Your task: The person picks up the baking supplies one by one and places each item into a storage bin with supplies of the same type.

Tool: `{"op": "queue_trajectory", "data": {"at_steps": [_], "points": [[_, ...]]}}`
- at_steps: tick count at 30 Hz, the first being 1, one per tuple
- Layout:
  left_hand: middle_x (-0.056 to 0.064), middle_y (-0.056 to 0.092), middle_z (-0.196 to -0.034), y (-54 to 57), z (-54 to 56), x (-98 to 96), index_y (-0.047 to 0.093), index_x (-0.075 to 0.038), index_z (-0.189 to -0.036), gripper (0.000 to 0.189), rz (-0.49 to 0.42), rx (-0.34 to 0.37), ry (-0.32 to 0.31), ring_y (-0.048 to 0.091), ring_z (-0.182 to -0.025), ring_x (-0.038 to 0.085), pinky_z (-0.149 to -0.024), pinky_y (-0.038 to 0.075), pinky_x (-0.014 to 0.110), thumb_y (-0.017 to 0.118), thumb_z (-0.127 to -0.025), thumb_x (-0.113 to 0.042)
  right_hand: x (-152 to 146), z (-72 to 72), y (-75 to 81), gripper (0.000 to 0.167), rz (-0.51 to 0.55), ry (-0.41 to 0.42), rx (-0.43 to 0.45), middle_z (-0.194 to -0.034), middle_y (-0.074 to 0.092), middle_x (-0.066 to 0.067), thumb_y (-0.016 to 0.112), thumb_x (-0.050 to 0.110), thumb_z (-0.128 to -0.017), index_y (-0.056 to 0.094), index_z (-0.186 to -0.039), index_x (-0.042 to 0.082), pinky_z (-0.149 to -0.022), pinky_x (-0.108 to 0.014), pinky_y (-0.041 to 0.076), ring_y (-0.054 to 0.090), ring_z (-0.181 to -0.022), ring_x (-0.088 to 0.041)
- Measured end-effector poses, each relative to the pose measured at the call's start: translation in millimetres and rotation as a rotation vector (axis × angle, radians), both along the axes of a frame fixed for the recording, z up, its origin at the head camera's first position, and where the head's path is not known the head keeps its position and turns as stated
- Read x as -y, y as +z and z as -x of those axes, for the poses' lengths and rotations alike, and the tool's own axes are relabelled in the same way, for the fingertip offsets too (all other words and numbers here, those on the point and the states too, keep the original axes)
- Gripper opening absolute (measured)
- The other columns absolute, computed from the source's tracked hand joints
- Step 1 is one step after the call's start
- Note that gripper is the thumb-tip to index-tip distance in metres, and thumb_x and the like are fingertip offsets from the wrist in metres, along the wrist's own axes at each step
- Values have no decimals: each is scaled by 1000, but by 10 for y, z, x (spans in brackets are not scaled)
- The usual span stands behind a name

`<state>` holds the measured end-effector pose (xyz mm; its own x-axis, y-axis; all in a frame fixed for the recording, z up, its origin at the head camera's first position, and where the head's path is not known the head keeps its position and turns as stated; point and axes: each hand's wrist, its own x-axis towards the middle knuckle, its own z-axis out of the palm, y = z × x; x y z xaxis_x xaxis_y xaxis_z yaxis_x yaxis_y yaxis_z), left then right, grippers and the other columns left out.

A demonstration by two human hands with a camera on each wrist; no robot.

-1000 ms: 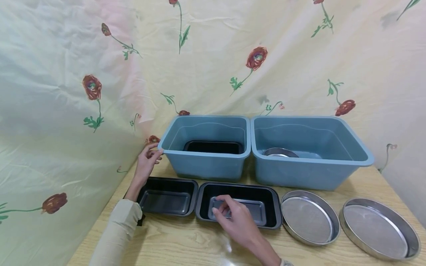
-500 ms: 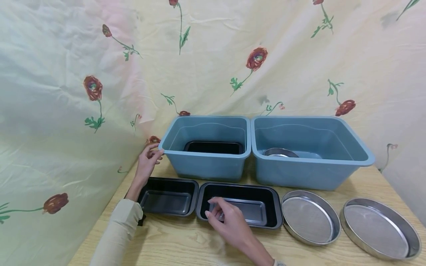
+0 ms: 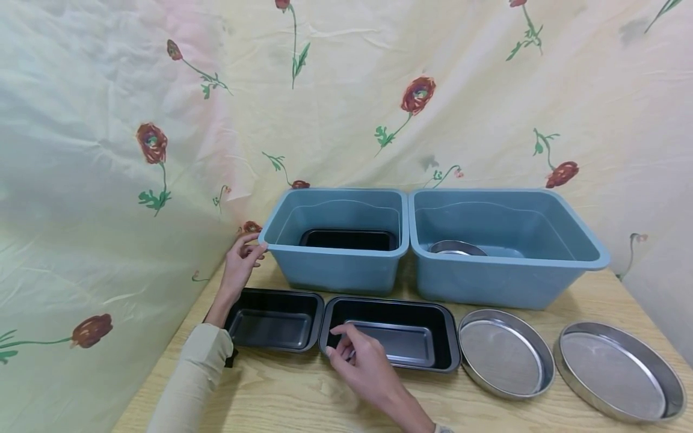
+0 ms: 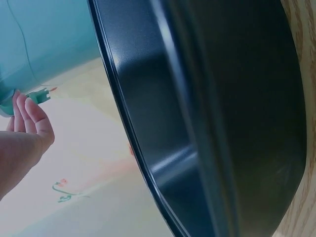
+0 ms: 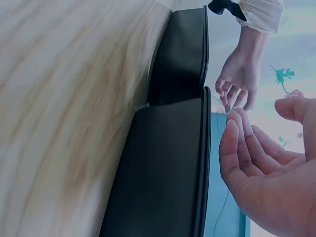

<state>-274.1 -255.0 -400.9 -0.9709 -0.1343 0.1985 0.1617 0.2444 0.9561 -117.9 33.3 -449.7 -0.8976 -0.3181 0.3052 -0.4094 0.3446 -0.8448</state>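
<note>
At the front left corner of the left blue tub point(image 3: 338, 270), my left hand point(image 3: 240, 261) pinches the rim between thumb and fingers. Inside that tub lies a black loaf pan point(image 3: 348, 239). Below my left forearm sits another black loaf pan point(image 3: 273, 328), partly covered by the wrist; its dark side point(image 4: 237, 123) fills much of the left wrist view. My right hand point(image 3: 363, 367), loosely curled and holding nothing, hovers over the near left part of the middle loaf pan point(image 3: 417, 343). In the right wrist view, the right hand's fingers point(image 5: 229, 148) are bent with the thumb apart.
The right blue tub point(image 3: 487, 282) stands against the left one and contains a round metal pan point(image 3: 457, 247). Two round metal cake pans point(image 3: 503, 355) point(image 3: 617, 373) lie on the right of the wooden table point(image 3: 287, 397). A flowered cloth point(image 3: 335, 120) hangs behind.
My right hand has shifted a little left and toward me over the middle loaf pan. The left hand stays at the tub's rim, and the pans and tubs have not moved.
</note>
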Motion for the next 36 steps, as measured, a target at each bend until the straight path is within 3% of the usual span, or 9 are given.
{"op": "queue_trajectory", "data": {"at_steps": [6, 12, 19, 26, 33, 36], "points": [[15, 71, -110, -16, 13, -4, 54, 1, -142, 46, 19, -10, 19, 62, -85, 6, -79, 52, 26, 65, -104, -24, 63, -13, -27, 25, 25, 29, 27, -84, 61, 8, 70, 12, -99, 65, -120, -1, -69, -25, 54, 59, -75, -4], [19, 70, -112, -20, 6, -13, 56, 0, -140, 44, 13, -14, 23, 62, -86, 7, -81, 53, 30, 65, -104, -24, 106, -13, -43, 25, 29, 34, 53, -84, 62, 8, 70, 14, -99, 66, -120, 0, -69, -25, 54, 59, -75, -5], [23, 70, -115, -28, 10, -5, 55, 1, -141, 44, 5, -22, 12, 62, -86, 6, -77, 51, 23, 64, -105, -23, 142, -21, -69, 26, 42, 30, 67, -84, 63, 8, 69, 13, -99, 65, -121, 1, -67, -24, 54, 60, -73, -4], [9, 72, -107, -51, 20, -4, 56, -2, -141, 43, -4, -33, 2, 63, -87, 8, -81, 53, 31, 66, -104, -23, 183, -43, -101, 27, 59, 44, 79, -83, 64, 9, 68, 14, -100, 64, -122, -1, -68, -24, 54, 61, -71, -4], [10, 72, -108, -53, 16, -1, 56, -1, -141, 44, -6, -39, 3, 63, -89, 10, -78, 52, 27, 66, -104, -23, 235, -65, -142, 26, 73, 60, 77, -84, 66, 9, 66, 11, -99, 64, -122, -3, -67, -24, 55, 62, -70, -2], [5, 72, -105, -51, 16, 6, 56, 0, -141, 44, 1, -39, 11, 64, -94, 19, -80, 52, 29, 66, -104, -23, 251, -71, -152, 26, 70, 71, 87, -85, 67, 9, 66, 11, -99, 64, -121, -3, -67, -23, 54, 62, -71, -2]]}}
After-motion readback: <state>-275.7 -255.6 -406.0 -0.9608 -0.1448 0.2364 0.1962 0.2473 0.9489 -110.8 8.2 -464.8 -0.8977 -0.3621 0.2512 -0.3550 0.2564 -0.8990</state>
